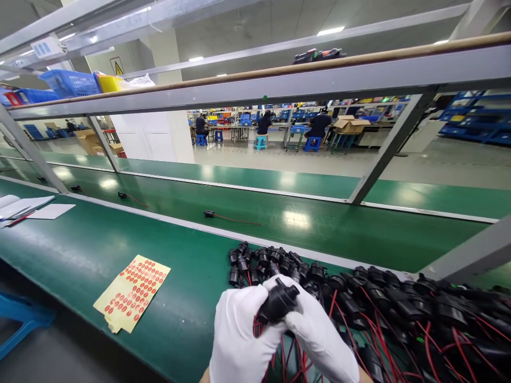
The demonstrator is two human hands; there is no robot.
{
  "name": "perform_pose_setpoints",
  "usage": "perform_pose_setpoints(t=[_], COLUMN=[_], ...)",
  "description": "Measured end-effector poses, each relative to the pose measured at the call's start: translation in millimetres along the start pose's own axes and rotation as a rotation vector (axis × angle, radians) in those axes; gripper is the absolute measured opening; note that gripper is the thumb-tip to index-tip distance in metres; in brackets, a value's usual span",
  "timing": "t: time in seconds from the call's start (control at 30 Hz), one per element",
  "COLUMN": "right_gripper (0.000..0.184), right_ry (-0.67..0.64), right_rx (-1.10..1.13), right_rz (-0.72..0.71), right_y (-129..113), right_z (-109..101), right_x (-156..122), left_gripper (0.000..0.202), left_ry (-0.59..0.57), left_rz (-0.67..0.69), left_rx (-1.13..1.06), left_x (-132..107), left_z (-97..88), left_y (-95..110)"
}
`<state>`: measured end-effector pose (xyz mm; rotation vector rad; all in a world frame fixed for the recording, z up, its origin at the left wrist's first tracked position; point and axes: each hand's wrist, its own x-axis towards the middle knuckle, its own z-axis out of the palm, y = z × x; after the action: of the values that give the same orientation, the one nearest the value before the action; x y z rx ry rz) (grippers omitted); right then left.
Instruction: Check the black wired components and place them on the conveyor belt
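Both my hands wear white gloves and meet at the front of the green bench. A small black water pump (279,300) with a short spout points up and away between them. My left hand (238,327) is closed round its left side, with red wires showing under the fingers. On the other side, my right hand (321,332) grips the body, thumb and fingers against it. Right behind and to the right lies a heap of similar black pumps (399,300) with red and dark wires. A yellowish sheet of round red stickers (133,292) lies to the left.
Beyond a pale rail runs a green conveyor belt (239,199), with several pumps spaced along it. Papers (51,211) and a pen lie far left. Slanted metal posts (389,149) carry a shelf overhead. A blue stool (24,322) stands lower left. People sit at distant benches.
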<state>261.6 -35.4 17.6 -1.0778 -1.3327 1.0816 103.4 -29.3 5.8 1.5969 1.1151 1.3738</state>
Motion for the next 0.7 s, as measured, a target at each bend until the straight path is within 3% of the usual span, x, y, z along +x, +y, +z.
perform_pose_setpoints(t=[0.07, 0.2, 0.27, 0.33, 0.43, 0.5, 0.53, 0.57, 0.63, 0.7], right_gripper=[0.055, 0.051, 0.048, 0.036, 0.026, 0.033, 0.04, 0.049, 0.046, 0.032], right_ry=[0.041, 0.056, -0.013, -0.023, 0.188, 0.545, 0.642, 0.61, 0.456, 0.283], right_rx=[-0.014, 0.072, 0.091, -0.048, -0.531, -1.003, -1.268, -1.535, -1.661, -1.717], right_rz=[0.002, 0.084, 0.17, 0.177, -0.085, -0.321, -0.357, -0.294, -0.19, -0.041], right_y=[4.7, 15.3, 14.8, 4.7, -32.6, -65.3, -79.9, -91.0, -97.4, -79.2], right_z=[-1.8, 11.7, 19.4, 15.8, -25.2, -71.1, -95.3, -117.9, -153.1, -171.4], right_x=[0.9, -0.3, -1.1, 3.0, 29.2, 63.2, 84.3, 107.0, 152.7, 190.4], left_gripper=[0.033, 0.05, 0.057, 0.063, 0.06, 0.056, 0.056, 0.056, 0.056, 0.055], left_ry=[-0.106, -0.382, -0.393, -0.389, -0.336, -0.264, -0.226, -0.194, -0.156, -0.146], left_rz=[-0.123, -0.462, -0.546, -0.546, -0.494, -0.446, -0.429, -0.419, -0.428, -0.458], left_rx=[-0.126, -0.673, -0.836, -0.824, -0.69, -0.589, -0.549, -0.511, -0.469, -0.456], left_x=[4.4, 8.2, 6.3, 5.4, 11.7, 20.0, 24.0, 27.0, 28.6, 24.1], left_z=[-4.1, 1.3, 12.5, 21.5, 18.9, 8.1, 2.0, -3.5, -11.4, -15.1], left_y=[0.1, -9.5, -17.9, -27.5, -43.3, -54.5, -60.2, -66.0, -77.0, -86.6])
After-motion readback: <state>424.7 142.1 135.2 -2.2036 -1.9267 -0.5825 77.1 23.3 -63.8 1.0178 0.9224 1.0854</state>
